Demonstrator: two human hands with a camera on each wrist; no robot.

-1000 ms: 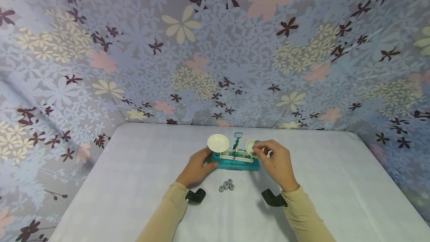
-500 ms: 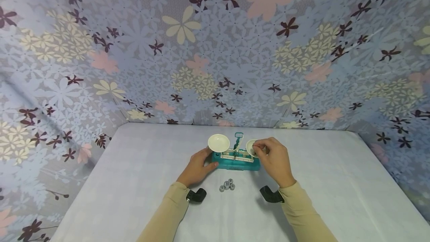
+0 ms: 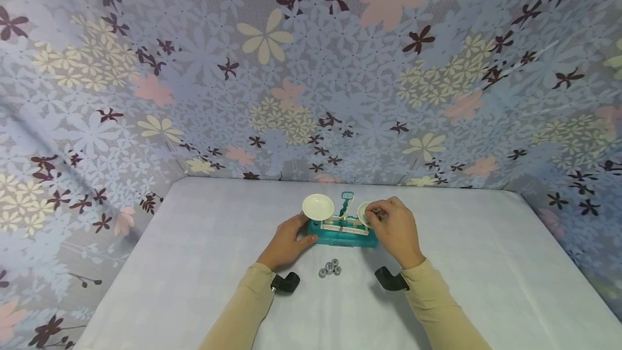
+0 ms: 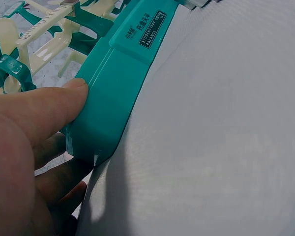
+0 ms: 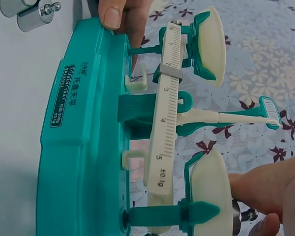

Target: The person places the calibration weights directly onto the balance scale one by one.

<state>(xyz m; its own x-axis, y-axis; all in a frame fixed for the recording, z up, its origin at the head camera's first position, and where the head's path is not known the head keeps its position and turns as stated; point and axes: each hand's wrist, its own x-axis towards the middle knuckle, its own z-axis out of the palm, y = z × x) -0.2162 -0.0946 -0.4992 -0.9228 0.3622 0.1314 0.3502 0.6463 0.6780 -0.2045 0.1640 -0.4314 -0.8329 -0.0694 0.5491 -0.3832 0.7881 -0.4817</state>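
A green tray balance (image 3: 343, 237) stands on the table, with cream pans. My left hand (image 3: 286, 242) holds the left end of its base, the thumb (image 4: 71, 98) on the front edge and the other fingers around the end. Beside it, the left pan (image 3: 318, 207) is bare. At the right pan (image 5: 209, 191) my right hand (image 3: 396, 228) has its thumb and fingers bent together in a pinch. A metal weight (image 5: 237, 217) with a knob shows between them in the right wrist view; the pan and fingers hide their exact contact.
Several metal weights (image 3: 329, 268) lie grouped on the white tabletop (image 3: 204, 285) in front of the balance. A floral cloth (image 3: 311, 69) rises behind the table. Each wrist carries a black camera (image 3: 391, 280).
My right hand has shifted slightly left and the fingers have come lower at the right pan. The left hand stays on the base, and the loose weights lie as before.
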